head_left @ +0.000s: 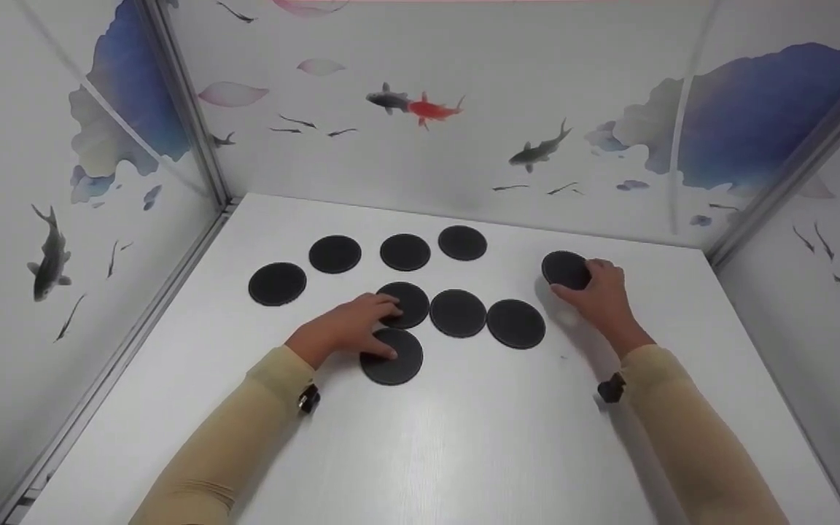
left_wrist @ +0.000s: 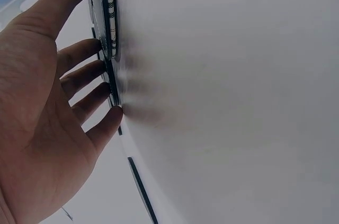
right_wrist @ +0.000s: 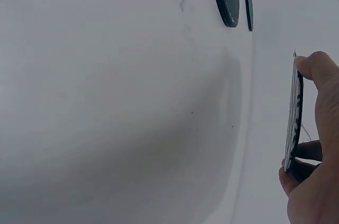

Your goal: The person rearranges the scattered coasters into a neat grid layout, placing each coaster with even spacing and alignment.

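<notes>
My right hand (head_left: 599,295) pinches a black round coaster (head_left: 564,270) by its edges. In the right wrist view that coaster (right_wrist: 294,115) is raised off the table and shows a patterned underside. My left hand (head_left: 347,326) lies over two flat coasters. Its fingertips rest on the upper coaster (head_left: 409,310), and its thumb touches the lower coaster (head_left: 398,368). The left wrist view shows the left hand (left_wrist: 47,107) with fingers spread and only loosely bent. Two more coasters, a middle one (head_left: 458,313) and a right one (head_left: 516,324), continue the row beside the upper coaster.
Further back on the white table (head_left: 427,452) lie several more coasters, among them a far-left coaster (head_left: 277,284) and a back coaster (head_left: 462,243). A back wall (head_left: 464,168) with painted fish and side walls enclose the table.
</notes>
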Available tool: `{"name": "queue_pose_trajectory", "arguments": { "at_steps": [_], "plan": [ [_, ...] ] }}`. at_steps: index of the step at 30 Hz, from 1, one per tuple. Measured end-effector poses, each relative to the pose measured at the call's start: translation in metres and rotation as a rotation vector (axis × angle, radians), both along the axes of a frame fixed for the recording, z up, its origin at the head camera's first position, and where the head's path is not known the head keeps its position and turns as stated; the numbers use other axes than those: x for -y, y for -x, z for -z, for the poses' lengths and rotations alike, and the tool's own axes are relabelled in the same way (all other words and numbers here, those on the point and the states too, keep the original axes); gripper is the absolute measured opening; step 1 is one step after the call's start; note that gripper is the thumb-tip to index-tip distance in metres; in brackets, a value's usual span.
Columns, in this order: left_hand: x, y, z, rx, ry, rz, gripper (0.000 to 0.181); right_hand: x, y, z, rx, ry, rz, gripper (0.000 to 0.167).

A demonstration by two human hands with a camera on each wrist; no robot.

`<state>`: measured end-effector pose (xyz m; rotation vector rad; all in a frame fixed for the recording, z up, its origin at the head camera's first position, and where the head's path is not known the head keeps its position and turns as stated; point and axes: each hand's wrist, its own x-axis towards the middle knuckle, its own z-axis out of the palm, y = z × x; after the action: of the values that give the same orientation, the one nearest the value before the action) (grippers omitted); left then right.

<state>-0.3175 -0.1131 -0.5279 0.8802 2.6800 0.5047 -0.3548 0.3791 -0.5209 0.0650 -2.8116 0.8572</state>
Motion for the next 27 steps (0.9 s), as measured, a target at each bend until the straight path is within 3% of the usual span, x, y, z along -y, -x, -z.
{"name": "queue_pose_trajectory", "arguments": {
  "at_steps": [7,15,27],
  "plan": [
    [-0.001,-0.001,-0.006,-0.001,-0.01,0.011,0.081,0.023,-0.014,-0.005,-0.047,0.008,-0.093,0.087],
    [-0.001,0.0,-0.002,-0.005,0.01,0.007,0.083,0.054,-0.039,-0.006,0.038,0.0,-0.155,0.095],
    [-0.001,-0.001,-0.004,-0.006,0.0,0.008,0.083,0.082,-0.069,0.0,0.044,-0.007,-0.246,0.092]
  ]
}}
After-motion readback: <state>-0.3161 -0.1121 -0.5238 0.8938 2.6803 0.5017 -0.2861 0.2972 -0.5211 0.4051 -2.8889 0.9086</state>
